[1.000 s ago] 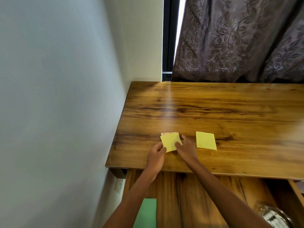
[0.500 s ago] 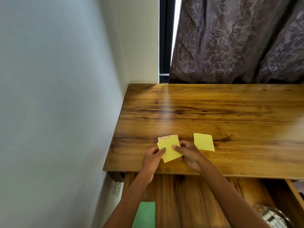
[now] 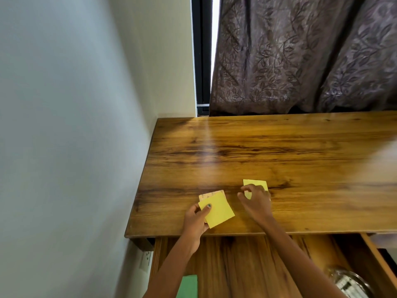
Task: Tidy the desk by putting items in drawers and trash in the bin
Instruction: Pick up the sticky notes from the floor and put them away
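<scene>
Gone from the near pad, right hand (image 3: 255,201), now reaching right onto the second yellow sticky pad (image 3: 256,184), fingers curled over its near edge, grip not certain. Left hand (image 3: 196,220) pinching the first yellow sticky pad (image 3: 218,209), tan card (image 3: 209,194) beneath, near the desk (image 3: 279,158) front edge, above the open drawer (image 3: 236,265).

Wooden desk (image 3: 279,151), mostly bare

One yellow note (image 3: 255,184) lies flat on it, lower centre of frame.
</scene>
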Demonstrator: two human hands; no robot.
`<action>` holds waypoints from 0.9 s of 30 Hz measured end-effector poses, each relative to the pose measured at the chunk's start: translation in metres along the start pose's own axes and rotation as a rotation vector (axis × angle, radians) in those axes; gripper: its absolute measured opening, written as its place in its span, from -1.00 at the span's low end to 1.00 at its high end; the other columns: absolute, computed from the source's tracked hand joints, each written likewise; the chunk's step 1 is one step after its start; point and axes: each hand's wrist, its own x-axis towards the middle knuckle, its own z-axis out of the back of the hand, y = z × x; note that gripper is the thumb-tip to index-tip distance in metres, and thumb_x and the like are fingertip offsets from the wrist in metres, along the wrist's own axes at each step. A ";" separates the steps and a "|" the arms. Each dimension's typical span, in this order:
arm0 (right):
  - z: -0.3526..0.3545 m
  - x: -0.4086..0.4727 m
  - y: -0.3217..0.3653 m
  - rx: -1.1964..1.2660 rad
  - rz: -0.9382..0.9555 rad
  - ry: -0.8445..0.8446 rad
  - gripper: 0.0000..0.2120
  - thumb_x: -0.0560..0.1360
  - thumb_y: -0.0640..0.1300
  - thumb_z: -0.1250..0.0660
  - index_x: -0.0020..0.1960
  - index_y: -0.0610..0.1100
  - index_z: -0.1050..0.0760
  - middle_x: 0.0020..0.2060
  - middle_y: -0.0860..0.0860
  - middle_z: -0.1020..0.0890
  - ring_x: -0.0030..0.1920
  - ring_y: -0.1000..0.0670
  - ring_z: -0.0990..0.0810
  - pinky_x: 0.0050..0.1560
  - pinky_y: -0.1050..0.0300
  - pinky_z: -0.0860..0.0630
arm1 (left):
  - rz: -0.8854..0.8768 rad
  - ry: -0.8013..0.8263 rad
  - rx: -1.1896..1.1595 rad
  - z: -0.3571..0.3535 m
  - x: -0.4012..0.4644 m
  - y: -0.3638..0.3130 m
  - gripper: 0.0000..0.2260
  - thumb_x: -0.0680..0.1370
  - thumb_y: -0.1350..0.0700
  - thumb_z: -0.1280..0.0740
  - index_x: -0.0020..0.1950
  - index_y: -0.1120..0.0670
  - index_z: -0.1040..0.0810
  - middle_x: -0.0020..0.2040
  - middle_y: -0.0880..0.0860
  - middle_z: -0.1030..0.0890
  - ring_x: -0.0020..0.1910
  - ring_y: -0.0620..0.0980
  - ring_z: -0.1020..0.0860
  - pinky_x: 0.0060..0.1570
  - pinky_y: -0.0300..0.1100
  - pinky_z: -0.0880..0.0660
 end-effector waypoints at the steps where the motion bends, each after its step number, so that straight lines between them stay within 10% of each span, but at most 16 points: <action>1: 0.001 0.003 -0.007 -0.148 -0.001 -0.035 -0.63 0.52 0.05 -0.26 0.27 -0.07 -0.43 0.29 -0.08 -0.42 0.29 -0.09 -0.34 0.22 -0.01 -0.32 | 0.004 -0.018 -0.012 0.000 0.001 0.000 -0.75 0.54 0.19 -0.34 0.21 0.13 -0.48 0.06 0.12 -0.64 0.06 0.03 -0.60 -0.01 -0.07 -0.57; 10: 0.003 0.016 -0.026 -0.586 0.185 -0.056 -0.65 0.58 -0.13 -0.16 0.34 -0.18 -0.33 0.25 -0.13 -0.47 0.25 -0.11 -0.44 0.15 0.04 -0.49 | -0.023 -0.058 0.013 -0.001 0.002 0.003 -0.80 0.54 0.19 -0.34 0.16 0.08 -0.48 0.03 0.09 -0.63 0.02 0.00 -0.60 -0.04 -0.10 -0.57; 18: 0.009 -0.013 -0.017 -0.265 0.443 -0.320 -0.70 0.39 -0.38 -0.40 0.12 -0.27 -0.55 -0.02 -0.18 -0.65 -0.05 -0.13 -0.66 -0.15 0.04 -0.61 | -0.025 -0.056 -0.008 -0.001 0.001 0.003 -0.82 0.55 0.18 -0.32 0.15 0.06 -0.48 0.04 0.08 -0.62 0.04 -0.01 -0.58 -0.09 -0.15 -0.56; 27: -0.058 -0.066 0.008 -0.394 0.784 -0.139 -0.61 0.27 -0.15 -0.51 0.10 -0.14 -0.61 0.01 -0.05 -0.67 0.03 -0.03 -0.65 -0.04 0.09 -0.60 | -0.049 -0.081 -0.041 -0.002 0.000 0.005 -0.78 0.59 0.00 -0.24 0.13 0.09 -0.54 0.03 0.14 -0.65 0.04 0.08 -0.62 0.02 -0.02 -0.57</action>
